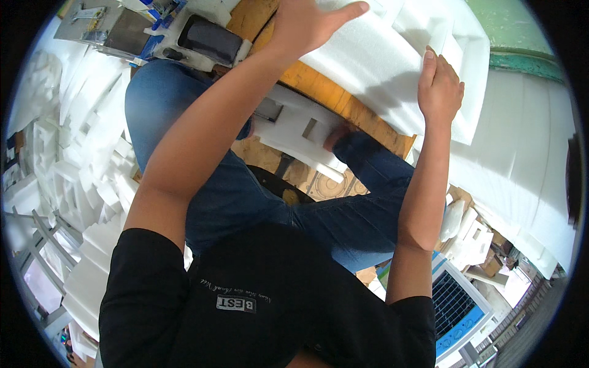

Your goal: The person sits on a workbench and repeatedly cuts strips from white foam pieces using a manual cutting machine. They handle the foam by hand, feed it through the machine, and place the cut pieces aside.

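A large white foam piece with raised ribs lies on the wooden table in front of me. My left hand is at the top edge of the view, over the foam's left part. Its thumb stretches out to the right, apart from the rest, while the other fingers are largely cut off by the frame. Over the foam's right part, my right hand has its fingers curled and its thumb pointing up along a raised foam wall, which it appears to grip. Its fingertips are partly hidden.
Left of the foam stands a machine with a dark tray and a metal box. White foam pieces pile up at the left. A blue-and-white fan-like appliance is at lower right. Foam scraps lie under the table.
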`<state>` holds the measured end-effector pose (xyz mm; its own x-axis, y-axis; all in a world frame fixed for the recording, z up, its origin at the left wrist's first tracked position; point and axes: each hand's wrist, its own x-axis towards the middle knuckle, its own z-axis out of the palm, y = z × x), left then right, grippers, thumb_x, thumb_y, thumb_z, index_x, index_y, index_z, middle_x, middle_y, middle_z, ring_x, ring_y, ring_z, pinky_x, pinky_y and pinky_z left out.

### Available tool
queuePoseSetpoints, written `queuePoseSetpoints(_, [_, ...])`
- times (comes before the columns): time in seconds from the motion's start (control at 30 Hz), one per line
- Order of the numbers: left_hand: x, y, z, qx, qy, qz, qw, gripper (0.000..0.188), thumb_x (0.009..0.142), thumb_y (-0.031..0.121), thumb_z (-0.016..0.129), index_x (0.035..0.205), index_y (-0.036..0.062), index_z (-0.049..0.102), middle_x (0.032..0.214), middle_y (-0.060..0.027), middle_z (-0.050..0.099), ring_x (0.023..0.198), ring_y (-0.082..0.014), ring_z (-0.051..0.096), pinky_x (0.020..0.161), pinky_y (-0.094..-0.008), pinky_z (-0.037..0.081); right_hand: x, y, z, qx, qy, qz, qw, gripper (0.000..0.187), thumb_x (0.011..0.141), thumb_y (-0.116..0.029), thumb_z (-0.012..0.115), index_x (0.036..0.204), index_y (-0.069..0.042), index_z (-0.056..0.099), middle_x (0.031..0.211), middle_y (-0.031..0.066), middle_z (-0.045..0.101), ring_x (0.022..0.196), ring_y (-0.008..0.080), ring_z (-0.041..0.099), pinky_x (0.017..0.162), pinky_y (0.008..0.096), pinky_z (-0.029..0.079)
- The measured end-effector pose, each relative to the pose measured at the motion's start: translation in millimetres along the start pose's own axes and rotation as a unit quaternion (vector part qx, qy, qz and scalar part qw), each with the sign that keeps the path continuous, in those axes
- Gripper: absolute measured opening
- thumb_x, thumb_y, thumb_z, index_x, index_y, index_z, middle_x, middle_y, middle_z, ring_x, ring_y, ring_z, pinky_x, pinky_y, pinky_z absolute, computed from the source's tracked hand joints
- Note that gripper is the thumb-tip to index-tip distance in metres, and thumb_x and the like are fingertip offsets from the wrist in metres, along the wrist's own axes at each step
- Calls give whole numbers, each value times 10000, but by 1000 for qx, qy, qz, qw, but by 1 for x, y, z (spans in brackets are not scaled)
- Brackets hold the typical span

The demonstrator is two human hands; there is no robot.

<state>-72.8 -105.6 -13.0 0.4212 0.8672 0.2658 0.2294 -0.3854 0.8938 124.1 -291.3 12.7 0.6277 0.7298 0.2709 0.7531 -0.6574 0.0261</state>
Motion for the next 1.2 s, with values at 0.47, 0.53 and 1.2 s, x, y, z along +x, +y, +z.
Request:
queuePoseSetpoints(0.47, [-3,9,12,-118,-3,-42,992,775,774,320,901,1391,1,560,1292,-222,675,1228,-346,635,1035,-431,485,0,5,3,39,36,-44,998,516,1081,-488,351,1259,-198,738,1126,101,746,1121,337,670,1084,633,403])
queuePoseSetpoints(0.53, [-2,9,13,-124,-6,-42,991,781,777,318,900,1400,0,552,1302,-225,671,1229,-347,636,1036,-429,486,0,3,2,46,33,-42,998,514,1081,-486,352,1260,-199,739,1112,102,751,1110,338,676,1080,627,407])
queuePoseSetpoints(1.2, [7,-20,41,-148,31,-54,987,835,780,372,924,1396,-51,550,1208,-179,706,1090,-233,668,960,-378,528,-10,1,10,29,92,-21,995,522,1074,-518,384,1298,-189,722,1286,146,703,1239,345,636,1120,622,395])
